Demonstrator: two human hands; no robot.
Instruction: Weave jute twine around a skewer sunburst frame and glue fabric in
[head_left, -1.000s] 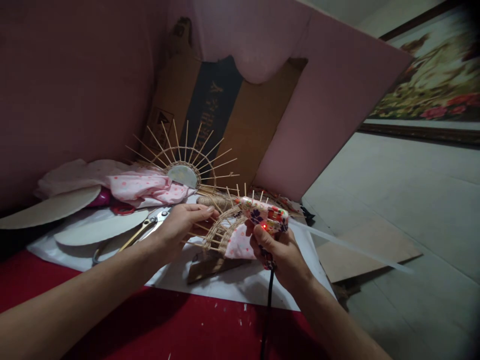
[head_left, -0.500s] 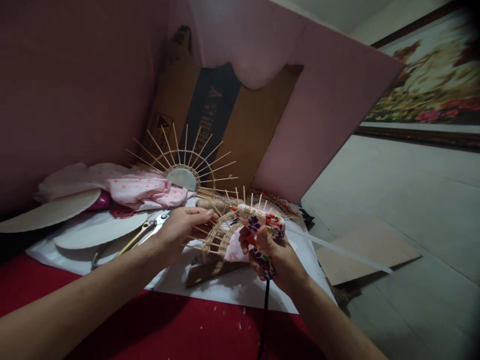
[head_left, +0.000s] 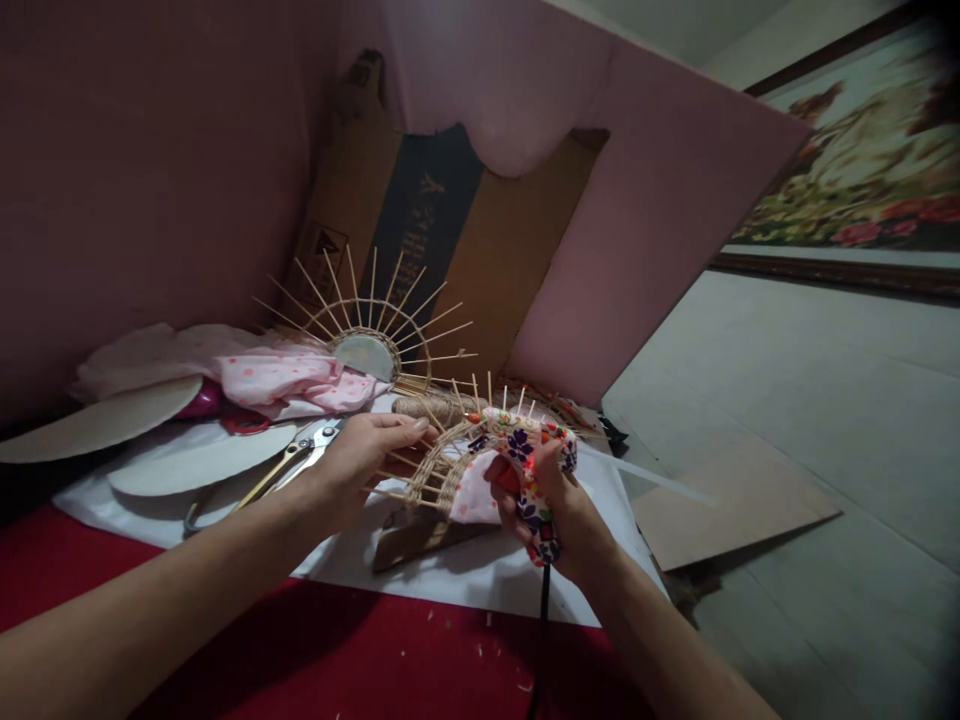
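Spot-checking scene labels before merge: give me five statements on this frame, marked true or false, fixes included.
1. The right hand holds a floral-patterned glue gun with a black cord. True.
2. The left hand grips the gold-handled metal shears. False: it holds the curved, tan woven-twine piece; the shears lie unheld.
3. A long, translucent white rod juts from the gun's rear. True.
4. The crumpled cloth behind the shears is plain green. False: it is pale pink with red dots.
5. A fan-shaped piece with thin wooden spokes stands before brown cardboard. True.

Glue stick (head_left: 649,475) now visibly shorter
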